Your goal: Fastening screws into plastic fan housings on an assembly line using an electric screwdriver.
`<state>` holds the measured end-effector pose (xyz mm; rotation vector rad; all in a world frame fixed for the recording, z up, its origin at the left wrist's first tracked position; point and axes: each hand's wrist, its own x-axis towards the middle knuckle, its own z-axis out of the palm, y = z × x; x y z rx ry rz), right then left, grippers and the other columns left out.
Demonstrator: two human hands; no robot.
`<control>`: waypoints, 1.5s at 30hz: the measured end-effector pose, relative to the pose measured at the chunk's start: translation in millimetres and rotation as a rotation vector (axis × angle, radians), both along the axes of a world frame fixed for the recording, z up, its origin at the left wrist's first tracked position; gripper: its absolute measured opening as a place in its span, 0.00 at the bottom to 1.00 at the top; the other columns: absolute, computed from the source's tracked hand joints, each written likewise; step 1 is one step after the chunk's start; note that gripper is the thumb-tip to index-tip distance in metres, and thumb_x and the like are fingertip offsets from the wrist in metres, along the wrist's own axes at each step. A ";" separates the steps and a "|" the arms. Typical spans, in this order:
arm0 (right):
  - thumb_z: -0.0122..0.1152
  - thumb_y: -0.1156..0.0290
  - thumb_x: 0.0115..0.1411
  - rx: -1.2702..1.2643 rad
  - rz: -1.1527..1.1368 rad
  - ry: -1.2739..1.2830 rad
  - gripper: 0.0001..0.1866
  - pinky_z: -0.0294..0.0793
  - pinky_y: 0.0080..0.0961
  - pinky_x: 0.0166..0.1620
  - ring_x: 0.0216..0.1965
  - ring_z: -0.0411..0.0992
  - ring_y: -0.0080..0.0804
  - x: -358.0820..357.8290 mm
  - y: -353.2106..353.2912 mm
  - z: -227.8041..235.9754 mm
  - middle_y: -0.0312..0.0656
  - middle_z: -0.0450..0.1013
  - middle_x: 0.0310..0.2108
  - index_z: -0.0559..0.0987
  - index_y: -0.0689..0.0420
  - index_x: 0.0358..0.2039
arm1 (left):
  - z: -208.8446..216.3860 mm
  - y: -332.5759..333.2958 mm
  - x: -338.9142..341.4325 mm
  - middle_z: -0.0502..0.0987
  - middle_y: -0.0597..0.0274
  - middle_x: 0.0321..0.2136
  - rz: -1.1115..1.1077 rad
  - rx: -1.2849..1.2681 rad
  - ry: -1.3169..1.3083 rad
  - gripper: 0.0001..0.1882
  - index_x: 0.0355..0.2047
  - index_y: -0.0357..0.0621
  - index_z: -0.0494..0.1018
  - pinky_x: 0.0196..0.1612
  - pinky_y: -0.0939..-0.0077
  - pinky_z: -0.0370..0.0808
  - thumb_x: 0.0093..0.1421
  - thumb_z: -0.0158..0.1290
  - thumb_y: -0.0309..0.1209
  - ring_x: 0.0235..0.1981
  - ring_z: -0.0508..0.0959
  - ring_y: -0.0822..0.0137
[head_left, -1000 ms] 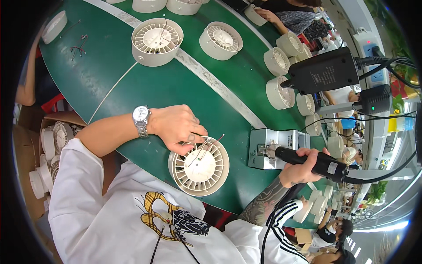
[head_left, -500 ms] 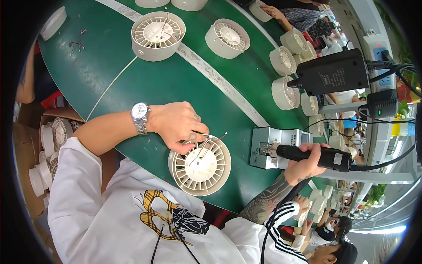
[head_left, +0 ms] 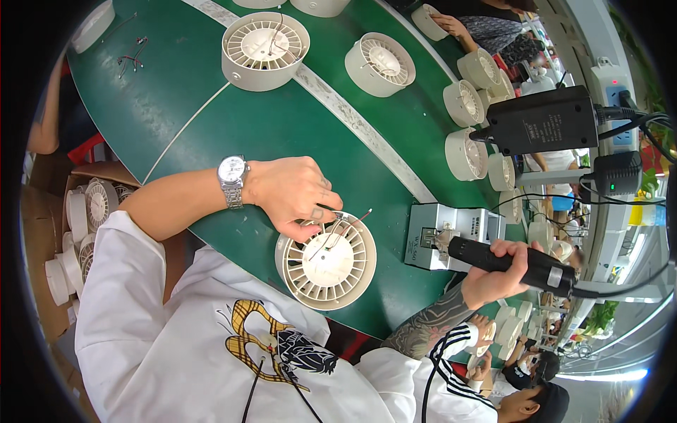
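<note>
A round white fan housing [head_left: 328, 264] lies at the near edge of the green belt [head_left: 282, 127]. My left hand [head_left: 293, 194], with a metal watch on its wrist, rests on the housing's far rim and pinches thin wires [head_left: 345, 224] that rise from its centre. My right hand [head_left: 497, 275] grips a black pen-shaped corded tool [head_left: 515, 262]. The tool's tip points left at a small grey box [head_left: 451, 229] beside the housing.
More white housings [head_left: 264, 48] stand along the belt, with a row [head_left: 465, 151] at its far edge. A black power adapter [head_left: 543, 120] and cables sit at right. A carton of housings [head_left: 77, 233] is at left. Another person's hand [head_left: 451, 25] works at the top.
Both hands keep almost the same place. The view has shifted slightly, and the housings on the belt sit a little higher in the picture.
</note>
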<state>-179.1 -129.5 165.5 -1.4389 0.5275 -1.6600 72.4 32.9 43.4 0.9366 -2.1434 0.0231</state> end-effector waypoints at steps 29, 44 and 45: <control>0.55 0.79 0.49 0.137 -0.005 0.076 0.13 0.66 0.21 0.26 0.16 0.64 0.24 0.2 -25.9 -11.3 0.41 0.67 0.18 0.68 0.65 0.37 | 0.1 -3.1 -3.7 0.65 0.66 0.16 -0.009 -0.001 0.042 0.08 0.17 0.44 0.70 0.15 0.71 0.65 0.44 0.53 0.35 0.14 0.69 0.66; 0.55 0.82 0.49 -0.120 -0.171 0.118 0.14 0.67 0.21 0.21 0.15 0.64 0.26 12.6 -5.8 -8.5 0.41 0.66 0.18 0.68 0.66 0.38 | -1.0 -4.3 -1.3 0.69 0.65 0.20 -0.007 0.001 -0.026 0.10 0.24 0.42 0.74 0.16 0.76 0.66 0.43 0.52 0.35 0.14 0.69 0.69; 0.55 0.82 0.49 -0.104 -0.167 0.140 0.14 0.67 0.21 0.22 0.15 0.64 0.26 12.4 -5.6 -9.6 0.41 0.66 0.18 0.68 0.66 0.38 | -0.7 -3.9 -1.8 0.69 0.65 0.20 -0.007 0.003 -0.026 0.10 0.24 0.42 0.74 0.16 0.76 0.66 0.43 0.52 0.35 0.14 0.69 0.69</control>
